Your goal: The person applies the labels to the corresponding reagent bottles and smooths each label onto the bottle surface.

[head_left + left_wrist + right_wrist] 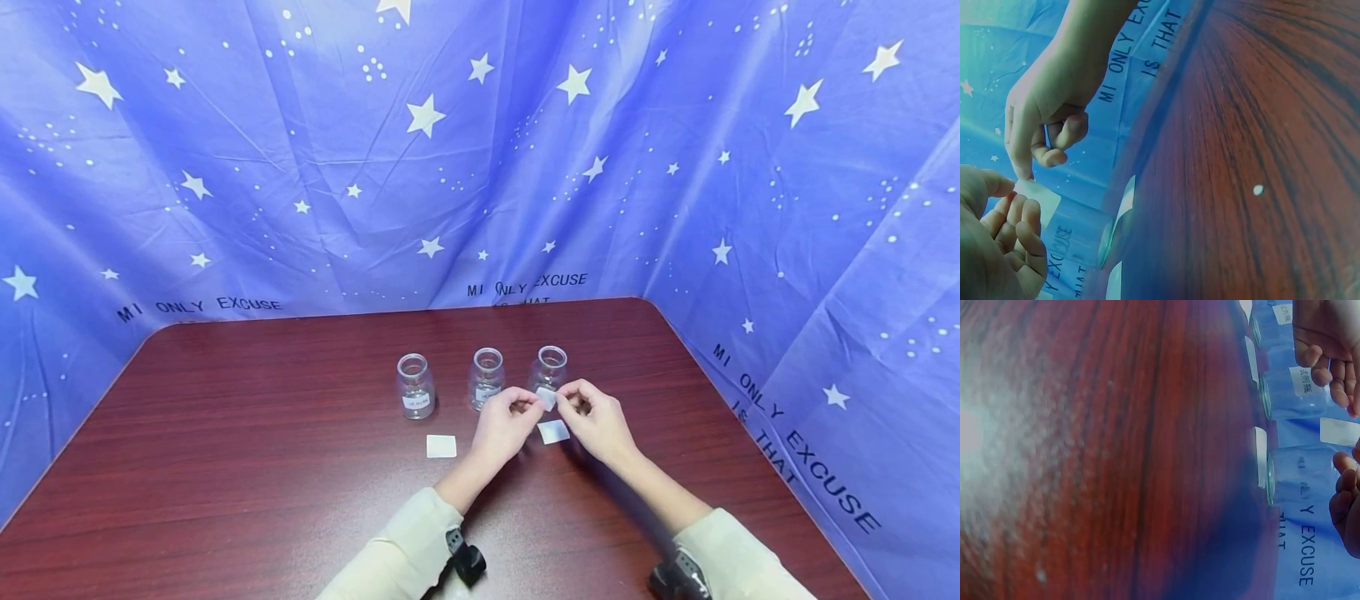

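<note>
Between the fingertips of both hands is a small white label (547,399), a corner held on each side. My left hand (506,425) pinches its left edge, and my right hand (603,421) pinches the right. Just behind the label stands the right glass jar (552,358), upright and without a lid; in the right wrist view its side (1300,478) shows no label. The middle glass jar (488,362), partly behind my left hand, carries a white label with dark writing (1302,381). A similar label (416,402) is on the left glass jar (412,371).
Pieces of white paper lie before the jars: one at left (441,447), one below the hands (554,432), and a middle one (1251,359) seen in the right wrist view. The dark red table (247,467) is bordered by a blue starred curtain (315,150).
</note>
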Demonstrator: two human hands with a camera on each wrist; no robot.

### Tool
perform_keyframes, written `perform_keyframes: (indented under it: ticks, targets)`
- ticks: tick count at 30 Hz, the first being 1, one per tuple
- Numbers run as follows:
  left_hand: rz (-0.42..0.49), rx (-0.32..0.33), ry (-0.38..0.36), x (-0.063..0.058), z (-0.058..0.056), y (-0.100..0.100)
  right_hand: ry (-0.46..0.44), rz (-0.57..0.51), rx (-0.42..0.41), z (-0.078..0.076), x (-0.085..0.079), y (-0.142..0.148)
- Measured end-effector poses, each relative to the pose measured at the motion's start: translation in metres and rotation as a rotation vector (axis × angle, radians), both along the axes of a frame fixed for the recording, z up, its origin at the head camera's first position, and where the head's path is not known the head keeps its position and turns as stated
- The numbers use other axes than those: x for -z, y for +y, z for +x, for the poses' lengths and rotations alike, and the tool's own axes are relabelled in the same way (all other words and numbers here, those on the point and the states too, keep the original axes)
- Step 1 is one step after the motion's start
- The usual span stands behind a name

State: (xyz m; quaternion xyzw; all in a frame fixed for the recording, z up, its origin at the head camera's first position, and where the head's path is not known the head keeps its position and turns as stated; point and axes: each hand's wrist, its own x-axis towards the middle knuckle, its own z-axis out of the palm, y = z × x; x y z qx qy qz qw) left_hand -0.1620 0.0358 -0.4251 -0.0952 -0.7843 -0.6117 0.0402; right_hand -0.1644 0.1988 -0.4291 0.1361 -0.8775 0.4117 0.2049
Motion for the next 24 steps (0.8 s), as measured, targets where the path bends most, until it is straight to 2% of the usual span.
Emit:
perform_keyframes:
  ticks: [5, 10, 15, 24]
  targets:
    - [0.048, 0.026, -0.011, 0.0009, 0.0004, 0.0011, 0.070, 0.036, -0.036, 0.0023, -0.0016, -0.0030]
    - [0.097, 0.040, -0.019, 0.0007, 0.0009, 0.0006, 0.101, 0.075, -0.052, 0.0043, -0.0028, -0.0044]
    - [0.110, 0.040, -0.032, -0.0007, 0.0017, 0.0002, 0.154, 0.122, -0.065, 0.0053, -0.0023, -0.0055]
    - [0.121, 0.023, -0.062, -0.0013, 0.0006, -0.0009, 0.305, 0.205, -0.094, 0.0052, -0.0017, -0.0061]
